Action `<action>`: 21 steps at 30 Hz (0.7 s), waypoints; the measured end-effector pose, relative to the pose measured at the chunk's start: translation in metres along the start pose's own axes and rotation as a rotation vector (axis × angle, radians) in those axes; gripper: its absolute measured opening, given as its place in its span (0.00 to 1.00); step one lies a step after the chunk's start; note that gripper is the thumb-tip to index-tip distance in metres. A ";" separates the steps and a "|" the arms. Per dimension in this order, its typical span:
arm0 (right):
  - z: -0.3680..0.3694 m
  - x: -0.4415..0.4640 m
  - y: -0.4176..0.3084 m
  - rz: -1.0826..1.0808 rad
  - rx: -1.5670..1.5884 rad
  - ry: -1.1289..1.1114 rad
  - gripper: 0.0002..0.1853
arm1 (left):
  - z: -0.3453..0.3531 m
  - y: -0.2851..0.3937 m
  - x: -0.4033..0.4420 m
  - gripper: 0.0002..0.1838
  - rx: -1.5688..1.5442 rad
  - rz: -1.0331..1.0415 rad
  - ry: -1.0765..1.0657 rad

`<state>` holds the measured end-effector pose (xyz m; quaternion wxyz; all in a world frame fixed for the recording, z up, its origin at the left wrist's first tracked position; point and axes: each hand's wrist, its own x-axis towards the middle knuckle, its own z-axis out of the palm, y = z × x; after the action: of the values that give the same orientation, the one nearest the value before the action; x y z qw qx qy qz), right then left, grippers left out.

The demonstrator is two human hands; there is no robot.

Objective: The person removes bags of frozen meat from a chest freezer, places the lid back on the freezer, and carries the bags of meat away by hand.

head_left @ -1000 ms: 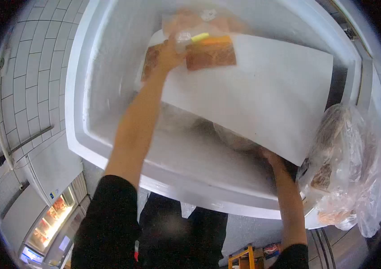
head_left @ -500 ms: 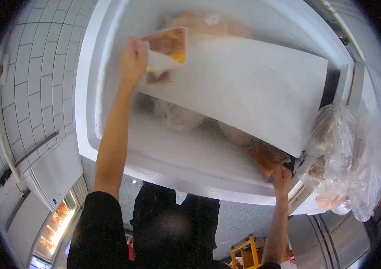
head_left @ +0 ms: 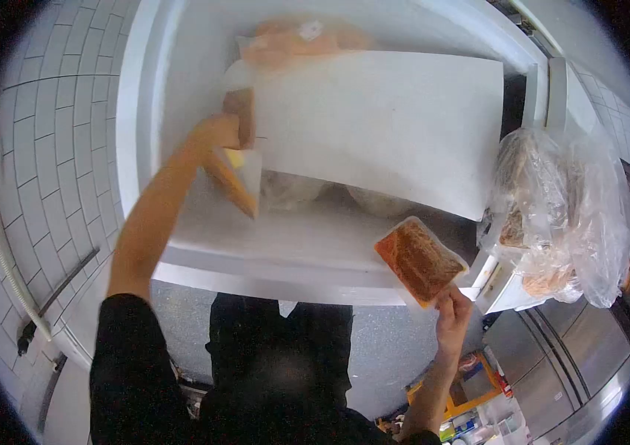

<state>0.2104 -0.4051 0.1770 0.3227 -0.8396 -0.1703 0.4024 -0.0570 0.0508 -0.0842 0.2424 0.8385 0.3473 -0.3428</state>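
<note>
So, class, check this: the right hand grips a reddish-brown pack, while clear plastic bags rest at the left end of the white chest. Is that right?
Not quite: the head view shows the clear plastic bags resting at the right end of the white chest, not the left. The right hand does grip a reddish-brown pack.

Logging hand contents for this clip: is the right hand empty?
No, the right hand grips a flat reddish-brown pack at its lower end.

Plastic pack [head_left: 420,261], glossy plastic bags [head_left: 598,222]
</note>
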 end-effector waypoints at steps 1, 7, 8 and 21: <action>0.006 0.002 -0.003 -0.027 0.030 0.015 0.17 | 0.012 0.004 0.001 0.17 0.055 -0.013 0.058; 0.018 -0.001 -0.032 0.013 0.026 0.062 0.15 | 0.048 0.016 0.031 0.16 0.047 0.066 0.239; 0.016 -0.004 -0.036 0.054 0.044 0.072 0.16 | 0.050 0.020 0.036 0.15 0.037 0.100 0.248; -0.023 -0.074 -0.053 -0.021 0.293 0.351 0.15 | -0.048 0.021 -0.089 0.15 -0.256 0.081 0.579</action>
<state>0.1814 -0.4157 0.2657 0.4699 -0.8391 -0.0598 0.2673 -0.0686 0.0312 0.0168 0.2502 0.8771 0.4087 -0.0336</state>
